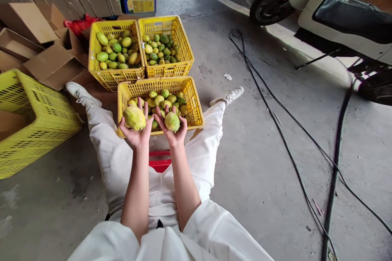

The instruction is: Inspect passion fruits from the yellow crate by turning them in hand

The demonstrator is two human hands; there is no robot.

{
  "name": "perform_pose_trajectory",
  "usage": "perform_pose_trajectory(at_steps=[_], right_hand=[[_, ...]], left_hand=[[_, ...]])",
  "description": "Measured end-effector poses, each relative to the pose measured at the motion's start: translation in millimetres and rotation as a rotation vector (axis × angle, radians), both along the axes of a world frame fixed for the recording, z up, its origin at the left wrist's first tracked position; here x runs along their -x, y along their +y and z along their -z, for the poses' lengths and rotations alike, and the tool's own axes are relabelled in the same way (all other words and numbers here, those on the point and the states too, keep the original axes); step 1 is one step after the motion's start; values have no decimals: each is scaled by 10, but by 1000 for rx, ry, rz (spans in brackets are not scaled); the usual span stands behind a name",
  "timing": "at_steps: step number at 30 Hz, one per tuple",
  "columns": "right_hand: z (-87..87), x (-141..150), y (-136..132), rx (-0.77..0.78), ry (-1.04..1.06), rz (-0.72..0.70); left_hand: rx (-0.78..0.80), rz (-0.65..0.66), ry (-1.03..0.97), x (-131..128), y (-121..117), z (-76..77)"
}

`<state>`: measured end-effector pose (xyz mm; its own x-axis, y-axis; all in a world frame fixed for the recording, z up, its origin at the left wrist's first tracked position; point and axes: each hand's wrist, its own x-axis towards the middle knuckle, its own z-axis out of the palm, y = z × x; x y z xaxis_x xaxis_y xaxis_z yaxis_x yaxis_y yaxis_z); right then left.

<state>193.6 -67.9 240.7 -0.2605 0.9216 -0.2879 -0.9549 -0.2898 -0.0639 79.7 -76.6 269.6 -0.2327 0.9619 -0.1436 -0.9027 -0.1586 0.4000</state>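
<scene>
I sit on a low red stool with my legs spread on a concrete floor. My left hand, palm up, cradles a large yellow-green fruit. A smaller yellow-green fruit rests in my right hand, also palm up. Both hands hover over the near edge of a yellow plastic crate holding several similar fruits. Fingers curl loosely around each fruit.
Two more yellow crates of fruit stand beyond it. A tipped yellow crate lies at my left, beside flattened cardboard boxes. Black cables run across the floor on the right, near a scooter.
</scene>
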Motion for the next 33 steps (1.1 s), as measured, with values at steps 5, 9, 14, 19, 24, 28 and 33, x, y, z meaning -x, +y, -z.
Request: perform_pose_trajectory(at_steps=[5, 9, 14, 19, 24, 28, 33], right_hand=[[-57, -42, 9, 15, 29, -30], [-86, -60, 41, -14, -9, -49], [-131, -45, 93, -8, -209, -38], [-154, -17, 101, 38, -147, 16], [-125, -9, 69, 68, 90, -35], [-109, -20, 65, 60, 203, -70], [-138, -35, 86, 18, 68, -84]], left_hand=[[-41, -41, 37, -26, 13, -52], [30, -66, -74, -13, 14, -62], [38, -39, -283, -5, 17, 8], [216, -83, -271, -27, 76, 28], [180, -120, -269, -61, 114, -69], [129, -38, -301, -89, 84, -124], [183, 143, -264, -96, 48, -78]])
